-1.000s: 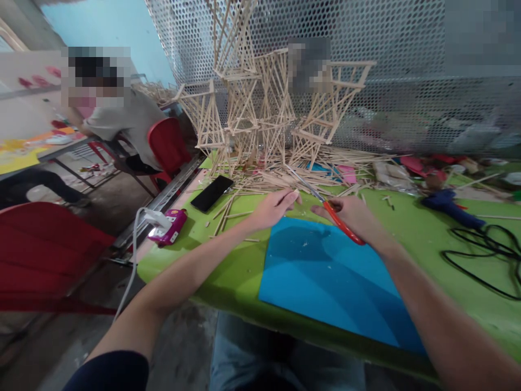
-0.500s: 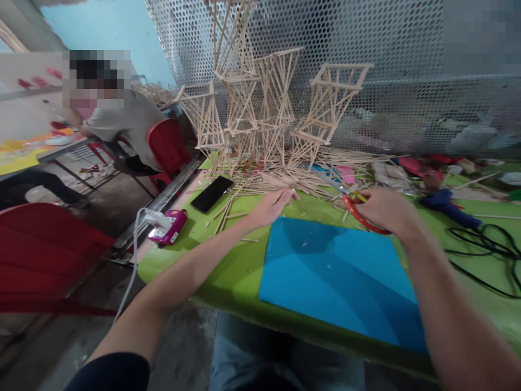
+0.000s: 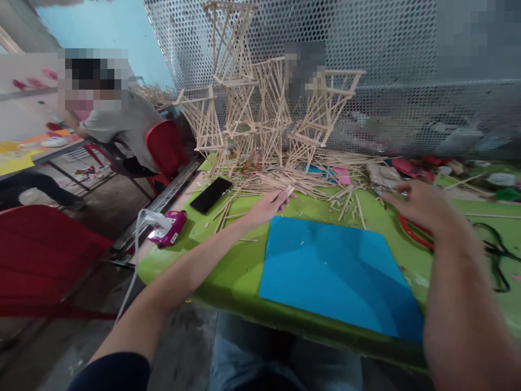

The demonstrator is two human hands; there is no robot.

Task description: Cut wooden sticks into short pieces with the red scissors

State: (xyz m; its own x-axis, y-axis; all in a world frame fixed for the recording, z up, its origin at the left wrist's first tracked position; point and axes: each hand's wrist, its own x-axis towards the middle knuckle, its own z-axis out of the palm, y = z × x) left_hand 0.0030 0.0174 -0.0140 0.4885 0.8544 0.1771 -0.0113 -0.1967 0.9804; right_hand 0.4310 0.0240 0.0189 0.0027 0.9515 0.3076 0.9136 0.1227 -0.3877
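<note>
My left hand (image 3: 269, 207) is closed on short wooden sticks (image 3: 290, 190), whose pale ends poke out past the fingertips. It hovers at the top left corner of a blue sheet (image 3: 325, 271). To the right, my right hand (image 3: 425, 203) is over the red-handled scissors (image 3: 413, 232), thumb and forefinger apart. The scissors are partly covered by that hand, and whether other fingers touch them is hidden. A heap of loose wooden sticks (image 3: 280, 180) lies beyond both hands, with several stick towers (image 3: 240, 103) standing behind it.
A black phone (image 3: 210, 195) and a purple power strip (image 3: 175, 228) with a white cable lie left on the green table cover (image 3: 228, 271). A black cord (image 3: 494, 255) is at right. A perforated metal screen (image 3: 391, 65) stands behind. Someone sits on a red chair (image 3: 166, 146).
My right hand has moved right with the scissors, away from the blue sheet, and its thumb and forefinger have spread. My left hand stays nearly in place, with the stick ends now showing more.
</note>
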